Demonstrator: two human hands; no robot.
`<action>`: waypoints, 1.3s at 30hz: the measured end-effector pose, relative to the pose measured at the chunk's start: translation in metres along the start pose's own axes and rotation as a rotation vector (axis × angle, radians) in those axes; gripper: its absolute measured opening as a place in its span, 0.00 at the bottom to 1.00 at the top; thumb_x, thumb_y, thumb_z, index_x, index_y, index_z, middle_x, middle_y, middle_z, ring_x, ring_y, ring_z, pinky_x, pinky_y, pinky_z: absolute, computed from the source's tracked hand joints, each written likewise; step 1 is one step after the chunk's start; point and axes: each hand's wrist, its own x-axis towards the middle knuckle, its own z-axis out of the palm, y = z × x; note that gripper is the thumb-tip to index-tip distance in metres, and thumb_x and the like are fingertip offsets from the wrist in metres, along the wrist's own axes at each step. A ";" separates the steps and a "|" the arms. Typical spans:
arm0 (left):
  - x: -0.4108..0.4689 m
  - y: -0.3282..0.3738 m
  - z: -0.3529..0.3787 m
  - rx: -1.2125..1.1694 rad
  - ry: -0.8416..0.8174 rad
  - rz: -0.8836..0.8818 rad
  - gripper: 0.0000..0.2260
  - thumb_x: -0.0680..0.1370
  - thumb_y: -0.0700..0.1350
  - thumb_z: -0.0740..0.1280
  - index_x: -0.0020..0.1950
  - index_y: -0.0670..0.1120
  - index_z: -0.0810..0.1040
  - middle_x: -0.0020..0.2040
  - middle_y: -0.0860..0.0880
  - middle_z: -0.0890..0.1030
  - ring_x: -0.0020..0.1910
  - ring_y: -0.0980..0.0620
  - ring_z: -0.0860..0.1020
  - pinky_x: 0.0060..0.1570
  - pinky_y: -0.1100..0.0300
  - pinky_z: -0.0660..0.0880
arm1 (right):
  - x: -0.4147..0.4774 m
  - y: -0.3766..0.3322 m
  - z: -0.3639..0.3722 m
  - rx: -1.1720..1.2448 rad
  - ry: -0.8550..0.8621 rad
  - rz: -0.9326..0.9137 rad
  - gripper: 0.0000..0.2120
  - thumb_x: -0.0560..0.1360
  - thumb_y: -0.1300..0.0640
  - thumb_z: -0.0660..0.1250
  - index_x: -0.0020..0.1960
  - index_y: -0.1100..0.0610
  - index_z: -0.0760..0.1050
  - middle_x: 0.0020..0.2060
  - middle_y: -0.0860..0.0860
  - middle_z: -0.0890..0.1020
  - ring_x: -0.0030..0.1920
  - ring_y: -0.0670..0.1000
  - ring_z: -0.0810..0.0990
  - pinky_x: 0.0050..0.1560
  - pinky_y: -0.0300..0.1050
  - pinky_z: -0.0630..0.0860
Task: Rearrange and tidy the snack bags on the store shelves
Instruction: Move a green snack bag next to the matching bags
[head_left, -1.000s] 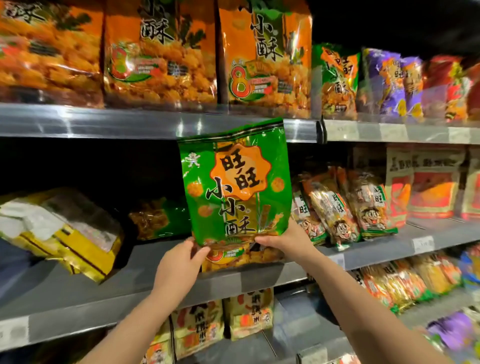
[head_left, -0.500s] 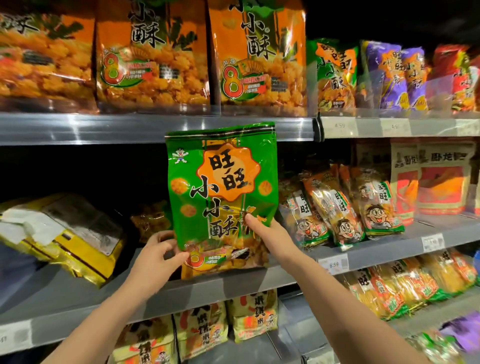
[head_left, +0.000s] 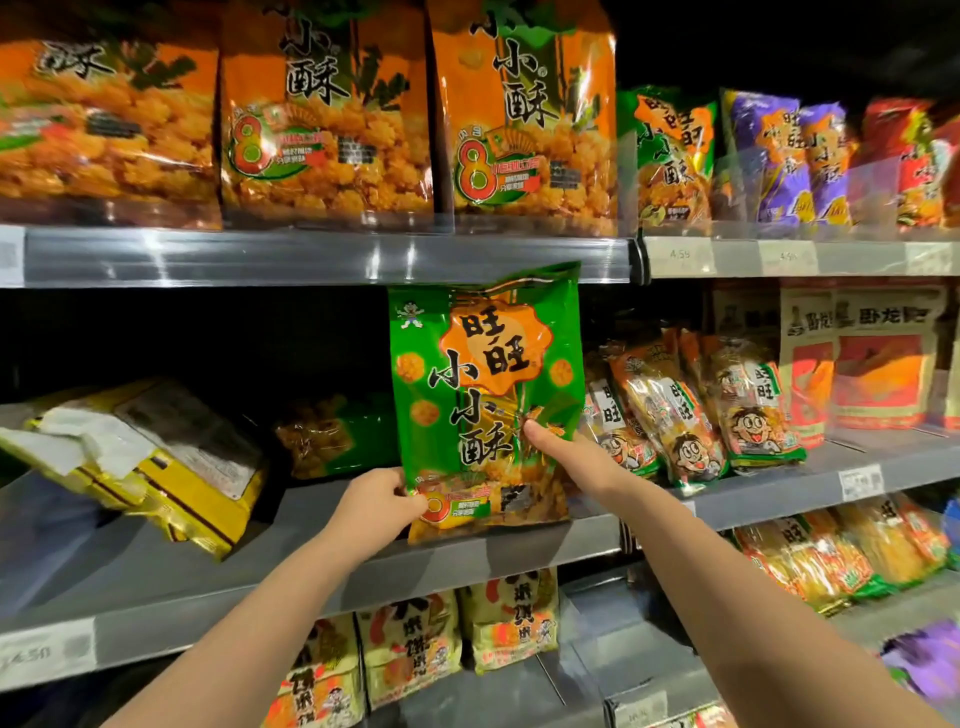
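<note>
A large green snack bag (head_left: 483, 384) with an orange badge stands upright on the middle shelf (head_left: 208, 561), its top reaching the upper shelf's rail. My left hand (head_left: 376, 501) pinches its lower left corner. My right hand (head_left: 569, 454) grips its right edge, thumb on the front and fingers behind. A second green bag (head_left: 332, 434) lies flat in the dark behind it. A yellow bag (head_left: 156, 457) lies slumped on its side at the shelf's left.
Big orange bags (head_left: 322, 119) line the upper shelf (head_left: 332, 254), with green, purple and red ones (head_left: 779, 156) further right. Small cartoon-face packs (head_left: 691, 405) lean right of the held bag. Yellow packs (head_left: 410, 654) fill the shelf below.
The green bag has been pushed back and stands deeper on the shelf. My left hand has closed onto its lower left corner; my right hand has stayed at its right edge.
</note>
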 end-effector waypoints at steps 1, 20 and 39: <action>0.002 0.002 0.000 -0.002 -0.010 -0.011 0.05 0.73 0.43 0.65 0.37 0.46 0.76 0.34 0.47 0.79 0.31 0.52 0.74 0.31 0.60 0.69 | 0.001 0.000 -0.001 -0.009 -0.016 0.040 0.20 0.68 0.33 0.63 0.55 0.40 0.72 0.53 0.40 0.77 0.53 0.44 0.76 0.53 0.41 0.71; 0.030 0.003 -0.009 -0.248 0.071 0.117 0.12 0.77 0.42 0.62 0.33 0.45 0.67 0.37 0.40 0.79 0.36 0.49 0.75 0.38 0.56 0.71 | 0.010 -0.015 -0.008 -0.383 0.623 -0.261 0.11 0.74 0.58 0.67 0.36 0.51 0.67 0.30 0.45 0.71 0.31 0.46 0.68 0.30 0.41 0.63; 0.016 -0.009 -0.010 -0.161 -0.153 -0.067 0.11 0.77 0.44 0.64 0.55 0.37 0.74 0.50 0.51 0.82 0.49 0.57 0.80 0.38 0.65 0.78 | 0.011 0.007 -0.017 -0.490 0.398 -0.225 0.07 0.76 0.56 0.65 0.43 0.56 0.69 0.33 0.49 0.74 0.34 0.48 0.72 0.34 0.42 0.70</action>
